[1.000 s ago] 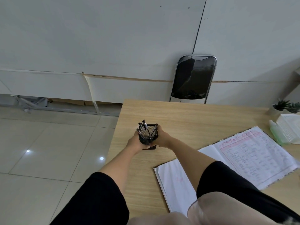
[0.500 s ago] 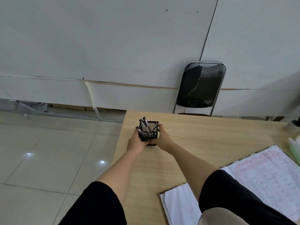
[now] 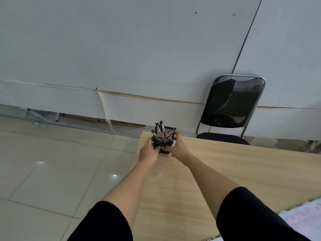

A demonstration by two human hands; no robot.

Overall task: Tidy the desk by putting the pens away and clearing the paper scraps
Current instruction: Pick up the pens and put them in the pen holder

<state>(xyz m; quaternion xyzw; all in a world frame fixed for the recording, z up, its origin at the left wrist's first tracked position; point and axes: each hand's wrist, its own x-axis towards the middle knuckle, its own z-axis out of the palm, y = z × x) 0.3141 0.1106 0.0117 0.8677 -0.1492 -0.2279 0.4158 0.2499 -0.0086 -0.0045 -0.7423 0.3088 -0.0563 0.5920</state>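
Note:
A black mesh pen holder (image 3: 165, 135) with several black pens (image 3: 159, 129) sticking out stands near the far left corner of the wooden desk (image 3: 234, 171). My left hand (image 3: 148, 152) grips its left side and my right hand (image 3: 178, 146) grips its right side. The holder's base touches or hovers just over the desk; I cannot tell which. No paper scraps are in view.
The desk's left edge drops to a tiled floor (image 3: 52, 171). A black folding chair (image 3: 231, 108) stands behind the desk against the wall. The corner of an open notebook (image 3: 305, 216) shows at the lower right.
Both hands have pushed the pen holder farther away, toward the desk's far left corner. The view has tilted up, so the notebook has mostly left the frame.

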